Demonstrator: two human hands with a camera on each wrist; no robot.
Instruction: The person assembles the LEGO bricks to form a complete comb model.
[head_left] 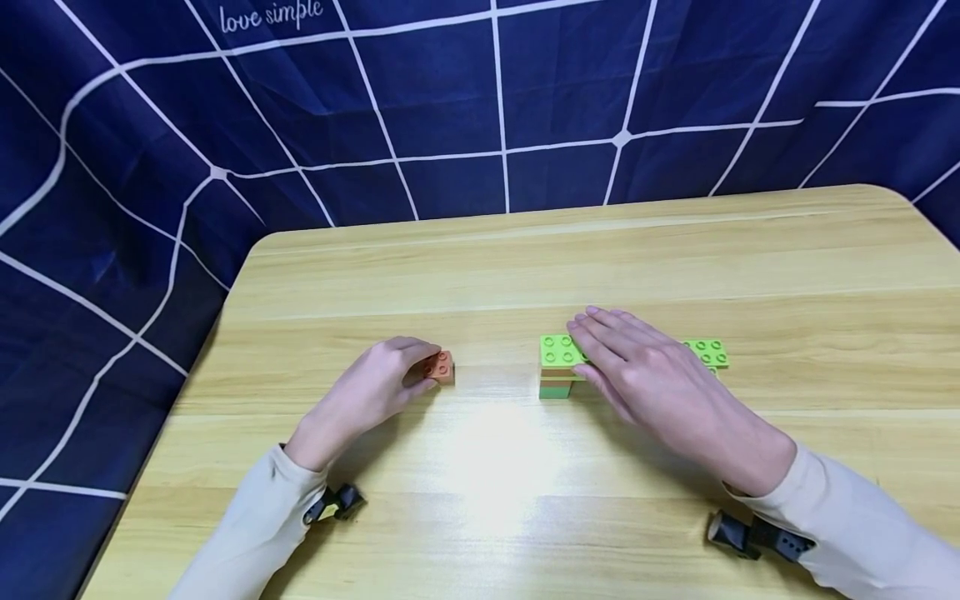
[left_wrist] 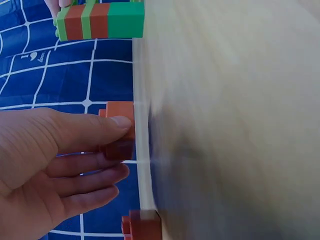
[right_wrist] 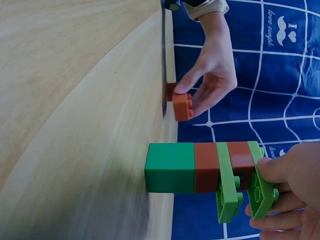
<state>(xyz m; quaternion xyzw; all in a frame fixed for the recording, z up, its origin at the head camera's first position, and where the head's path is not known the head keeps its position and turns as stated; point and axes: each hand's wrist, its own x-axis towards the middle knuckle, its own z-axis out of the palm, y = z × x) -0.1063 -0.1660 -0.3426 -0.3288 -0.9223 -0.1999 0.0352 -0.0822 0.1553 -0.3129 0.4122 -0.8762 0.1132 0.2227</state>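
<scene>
My left hand (head_left: 367,387) pinches an orange brick (left_wrist: 121,110) between thumb and fingers, left of the table's middle. A second, red-brown brick (left_wrist: 147,227) shows at the bottom of the left wrist view. To the right stands a block stack: a green brick (right_wrist: 170,167) at the bottom, then a red-brown brick (right_wrist: 206,167), a lime plate (right_wrist: 226,190), another red-brown brick (right_wrist: 240,155) and a top lime plate (head_left: 557,350). My right hand (head_left: 660,387) rests on the top plate with straight fingers, covering the middle of the build.
The wooden table (head_left: 480,283) has rounded corners and a bright glare patch between my hands. Behind it and at its left hangs a dark blue cloth (head_left: 442,83) with white lines. Small dark cameras (head_left: 337,502) sit on both wrists.
</scene>
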